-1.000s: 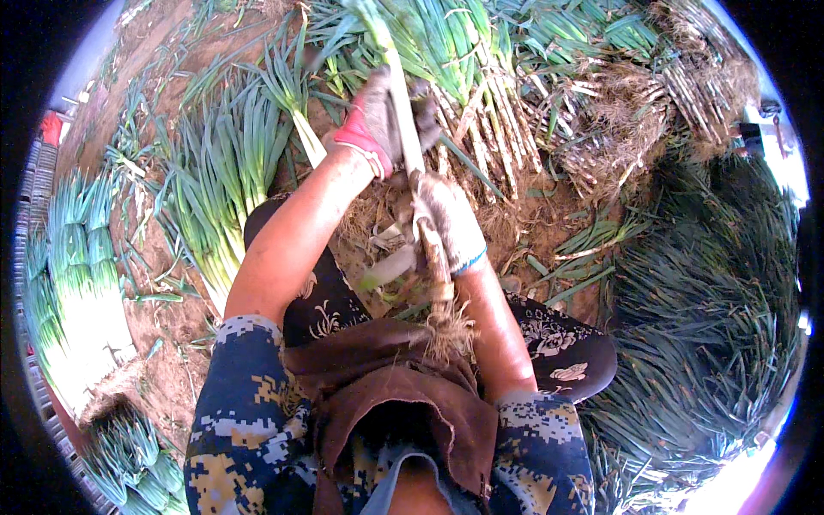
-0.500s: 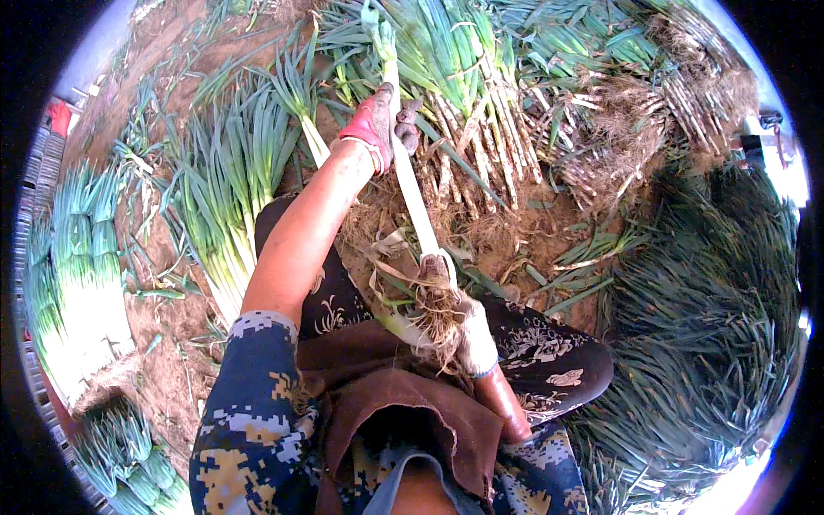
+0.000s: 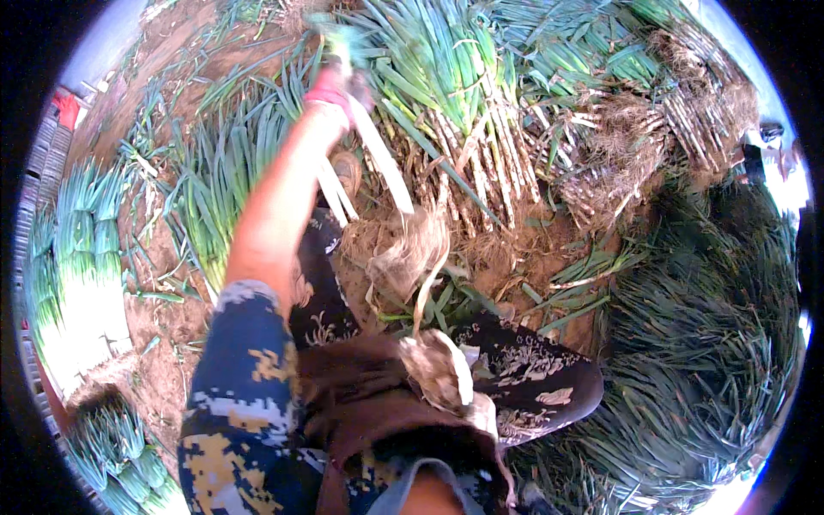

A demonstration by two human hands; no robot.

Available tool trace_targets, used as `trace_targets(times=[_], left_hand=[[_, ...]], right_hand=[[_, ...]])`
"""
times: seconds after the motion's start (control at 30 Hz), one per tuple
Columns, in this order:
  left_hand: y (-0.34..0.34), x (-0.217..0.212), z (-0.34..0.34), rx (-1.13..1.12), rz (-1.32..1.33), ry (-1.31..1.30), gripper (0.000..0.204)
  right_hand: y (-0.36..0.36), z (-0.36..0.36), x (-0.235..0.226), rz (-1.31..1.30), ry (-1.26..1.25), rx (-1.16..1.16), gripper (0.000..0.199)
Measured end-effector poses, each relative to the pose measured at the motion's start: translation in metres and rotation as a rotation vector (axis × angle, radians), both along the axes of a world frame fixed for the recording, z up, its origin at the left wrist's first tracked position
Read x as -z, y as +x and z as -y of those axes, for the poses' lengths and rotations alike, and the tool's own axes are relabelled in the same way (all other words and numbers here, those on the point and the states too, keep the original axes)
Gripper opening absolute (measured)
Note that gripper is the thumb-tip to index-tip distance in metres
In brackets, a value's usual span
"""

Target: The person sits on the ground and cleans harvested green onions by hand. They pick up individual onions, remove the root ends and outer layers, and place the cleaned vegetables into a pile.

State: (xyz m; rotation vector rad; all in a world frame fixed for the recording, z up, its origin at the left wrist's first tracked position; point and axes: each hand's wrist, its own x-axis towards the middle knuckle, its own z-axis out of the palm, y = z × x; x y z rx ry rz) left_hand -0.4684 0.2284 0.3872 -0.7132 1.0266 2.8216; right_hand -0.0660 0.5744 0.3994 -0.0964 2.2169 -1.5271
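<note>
My left hand (image 3: pixel 337 93), in a dirty pink-red glove, is closed around the upper part of a long green onion (image 3: pixel 384 163). The onion's white shaft slants down toward me, and its root end is smeared by motion. Low over my lap, my right hand (image 3: pixel 436 371), in a soiled whitish glove, is closed on a pale strip of outer onion skin (image 3: pixel 424 296) that trails upward. Cleaned green onions (image 3: pixel 215 197) lie left of my left forearm, and two white shafts (image 3: pixel 335 190) show beside my wrist.
Unpeeled green onions (image 3: pixel 481 146) with brown roots lie ahead. A large dark-green leaf heap (image 3: pixel 704 335) fills the right side. Tied bundles (image 3: pixel 90 266) stand at left, with more at lower left (image 3: pixel 129 455). Leaf scraps (image 3: pixel 584 283) litter the soil.
My left hand has moved up and left, carrying the green onion away from my lap. My right hand has come off the root end and dropped closer to my body with a skin strip.
</note>
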Motion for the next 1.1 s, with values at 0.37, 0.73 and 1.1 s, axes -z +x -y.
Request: trace_targets(times=[0.37,0.73,1.1], left_hand=[[-0.003,0.031,0.073,-0.153,0.188,-0.481,0.04],[-0.01,0.137,0.094,-0.252,0.433,-0.326,0.029],[-0.025,0.066,0.111,0.027,-0.015,-0.152,0.042]], right_hand=[[-0.192,-0.012,0.118,-0.26,0.683,0.173,0.037],[-0.296,0.179,0.118,-0.095,-0.239,-0.081,0.054],[-0.161,0.106,0.146,-0.157,-0.106,-0.413,0.042]])
